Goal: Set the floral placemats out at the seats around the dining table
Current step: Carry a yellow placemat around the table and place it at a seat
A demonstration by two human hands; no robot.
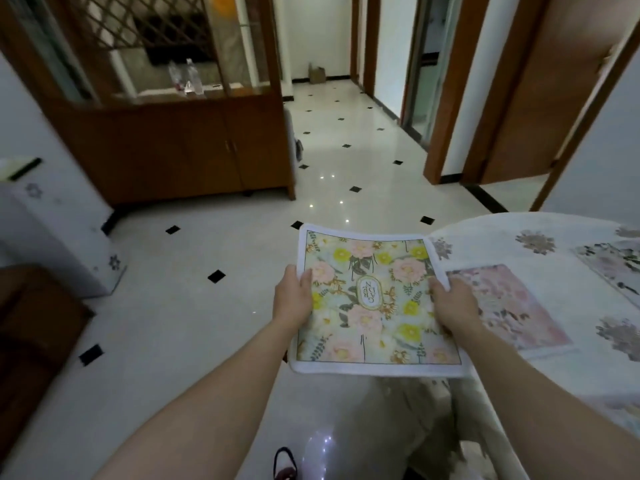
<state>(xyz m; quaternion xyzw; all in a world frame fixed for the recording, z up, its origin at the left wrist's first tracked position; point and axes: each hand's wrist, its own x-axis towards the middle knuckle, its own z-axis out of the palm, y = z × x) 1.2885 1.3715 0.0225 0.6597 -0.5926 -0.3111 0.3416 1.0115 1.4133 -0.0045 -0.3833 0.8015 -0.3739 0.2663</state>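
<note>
A yellow-and-pink floral placemat (374,303) sits at the centre of the frame, held flat in the air over the floor (194,306), just off the table's left edge. The left hand (292,297) pinches its left edge, thumb on top; the right hand (450,301) pinches its right edge likewise. On the table (554,254) at right lie a pink mat (512,310) and, further right, another mat (613,261). A wooden cabinet (180,143) stands upper left.
</note>
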